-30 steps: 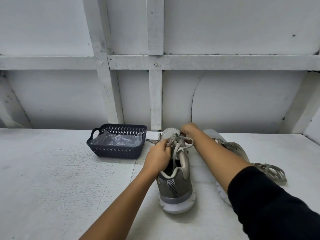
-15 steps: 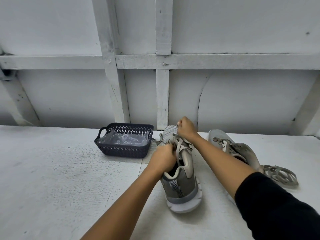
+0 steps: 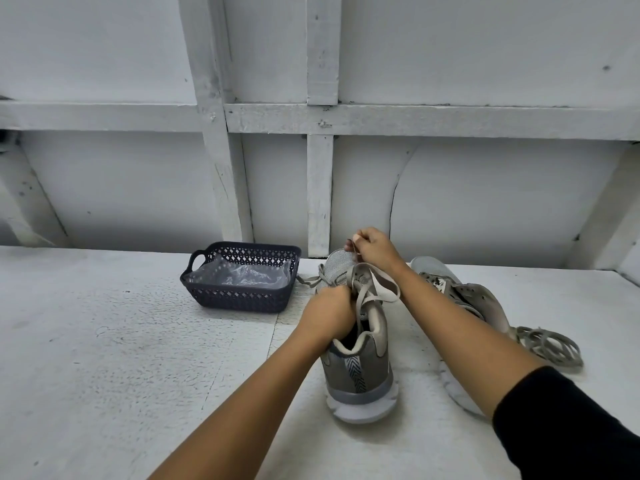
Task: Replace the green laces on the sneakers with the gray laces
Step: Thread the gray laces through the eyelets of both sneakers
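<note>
Right hand (image 3: 372,249) pinches lace (image 3: 382,289) end above toe. Left hand (image 3: 329,311) grips sneaker (image 3: 360,372) at eyelets. Sneaker axis: heel near, toe far.

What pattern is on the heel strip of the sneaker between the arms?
The heel strip has a black-and-white chevron pattern; the head view shows it clearly.

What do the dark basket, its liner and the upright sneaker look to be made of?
Basket: dark moulded plastic, matte, by its regular diamond-cutout walls and moulded handle. Liner: thin clear plastic film, crinkled and glinting. Sneaker: likely grey knit or mesh fabric, dotted weave at the toe, with a white foam-like sole.
</note>
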Motion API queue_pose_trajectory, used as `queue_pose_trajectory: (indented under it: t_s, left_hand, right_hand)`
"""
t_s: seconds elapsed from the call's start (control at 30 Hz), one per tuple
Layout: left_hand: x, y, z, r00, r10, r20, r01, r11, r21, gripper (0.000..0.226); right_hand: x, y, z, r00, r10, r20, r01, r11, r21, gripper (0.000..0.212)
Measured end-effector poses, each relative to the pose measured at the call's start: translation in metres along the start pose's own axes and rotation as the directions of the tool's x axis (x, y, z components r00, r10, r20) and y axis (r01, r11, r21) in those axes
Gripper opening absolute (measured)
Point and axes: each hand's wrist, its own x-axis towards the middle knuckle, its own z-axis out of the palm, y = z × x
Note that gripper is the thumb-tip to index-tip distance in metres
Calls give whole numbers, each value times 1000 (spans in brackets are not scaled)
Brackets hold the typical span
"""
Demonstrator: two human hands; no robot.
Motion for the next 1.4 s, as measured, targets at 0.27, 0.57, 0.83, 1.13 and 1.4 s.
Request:
queue_pose_trajectory:
  t_s: [0.27, 0.57, 0.83, 1.13, 1.4]
  left_hand:
    - [4, 14, 9, 1000, 26, -9, -25, 999, 25, 26]
    - [8, 14, 13, 999, 26, -22, -25, 997, 78, 26]
    - [8, 16, 12, 1000, 5, -12, -4, 995, 104, 26]
    - [10, 17, 14, 1000, -1, 7, 0, 993, 114, 28]
    - [3, 16, 4, 999, 7, -54, -11, 997, -75, 28]
  right_hand:
    - [14, -11, -18, 828, 560, 41, -560, 819, 127, 30]
    - [10, -18, -26, 893, 423, 150, -447, 867, 218, 32]
    - [-10, -79, -29, 934, 108, 340, -241, 895, 376, 15]
    - [-41, -140, -81, 927, -372, 52, 333, 877, 347, 21]
    - [-54, -120, -83, 967, -252, 25, 252, 968, 21, 28]
